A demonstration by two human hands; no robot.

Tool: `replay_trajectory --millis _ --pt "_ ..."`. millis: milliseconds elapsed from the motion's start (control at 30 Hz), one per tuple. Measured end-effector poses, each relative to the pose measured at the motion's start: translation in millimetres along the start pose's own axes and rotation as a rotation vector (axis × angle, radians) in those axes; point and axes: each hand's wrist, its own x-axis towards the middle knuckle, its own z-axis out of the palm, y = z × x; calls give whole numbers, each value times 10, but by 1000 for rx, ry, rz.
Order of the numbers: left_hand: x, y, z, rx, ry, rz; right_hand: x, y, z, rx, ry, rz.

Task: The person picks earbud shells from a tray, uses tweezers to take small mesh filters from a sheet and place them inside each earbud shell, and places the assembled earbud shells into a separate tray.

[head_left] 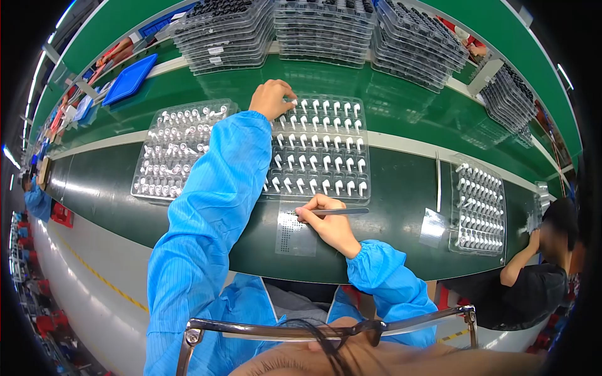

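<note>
My left hand reaches to the back left corner of a clear plastic tray, its fingers closed on a white earbud in the back row. Rows of white earbuds with stems fill this tray. My right hand grips a pair of grey metal tweezers in front of the tray. Their tip end is over a clear sheet with rows of small dark dots, lying on the bench. Whether the tips hold a dot is too small to tell.
To the left, partly behind my sleeve, is another clear tray of white earbud parts. Stacked trays stand on the back shelf beside a blue tray. At right are a further tray, a small sheet and a seated person.
</note>
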Motion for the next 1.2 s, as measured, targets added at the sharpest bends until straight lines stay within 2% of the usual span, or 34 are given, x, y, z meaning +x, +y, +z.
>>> replay_trajectory --millis 100,200,233,333,600,900,1033,1133,1167,1200 --pt "-13 -17 -18 14 10 23 1 -1 10 -10 -3 7" --pt "-18 -9 -59 24 186 45 5 48 32 54 42 -27" --pt "-11 -15 -86 22 184 46 5 59 33 54 44 -25" --pt "10 1 -261 60 -47 -144 10 71 37 48 47 -40" --pt "-18 -15 -74 245 15 -29 8 59 34 66 41 -29" --pt "-18 43 34 279 57 -75 10 69 29 43 38 -40" --pt "-76 136 -129 190 172 -71 7 44 24 41 32 -21" --pt "-176 331 -362 -249 323 -227 -4 -7 10 18 3 16" --pt "-266 448 -463 -254 313 -230 -7 -7 14 20 5 27" --pt "-404 575 -564 -385 333 -168 -4 -4 16 21 11 29"
